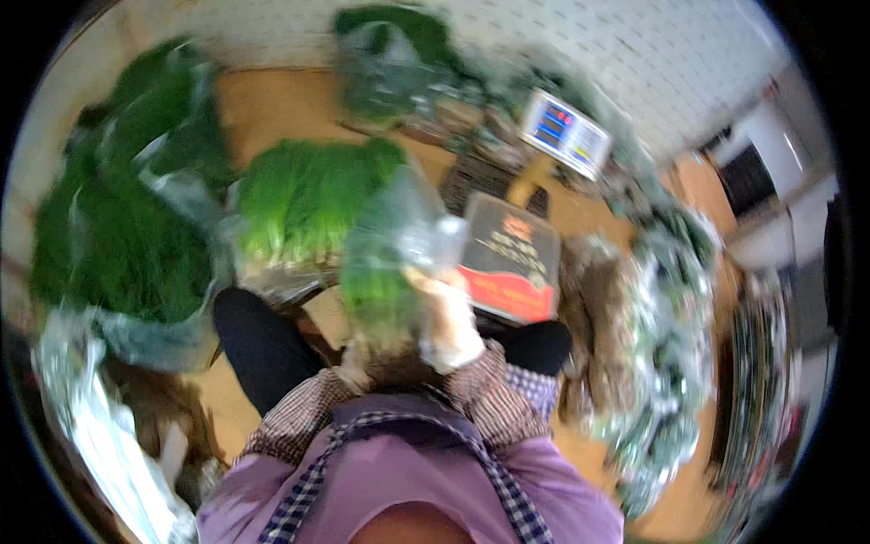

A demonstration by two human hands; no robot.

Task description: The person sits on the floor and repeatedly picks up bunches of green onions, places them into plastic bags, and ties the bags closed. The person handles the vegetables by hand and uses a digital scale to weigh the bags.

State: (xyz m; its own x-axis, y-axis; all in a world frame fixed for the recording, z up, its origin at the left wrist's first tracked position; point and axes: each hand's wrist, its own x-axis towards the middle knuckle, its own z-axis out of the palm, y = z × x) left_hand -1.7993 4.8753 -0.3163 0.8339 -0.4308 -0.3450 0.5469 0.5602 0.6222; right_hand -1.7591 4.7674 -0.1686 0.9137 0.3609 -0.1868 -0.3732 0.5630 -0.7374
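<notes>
- Right of centre, pale and red print marks a dark-and-red rectangular panel [510, 257]; beyond it, red digits glow on the scale display [566, 134].
- Near centre, it's the right hand [450, 317] grasping the right side of the bagged greens [370, 286], fingers pointing far!
- Nearer and left, by the roots, the left hand [355, 367] is blurred, partly hidden; can't tell its grip.

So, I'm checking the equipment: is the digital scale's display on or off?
On: the scale's display shows glowing red digits.
</notes>
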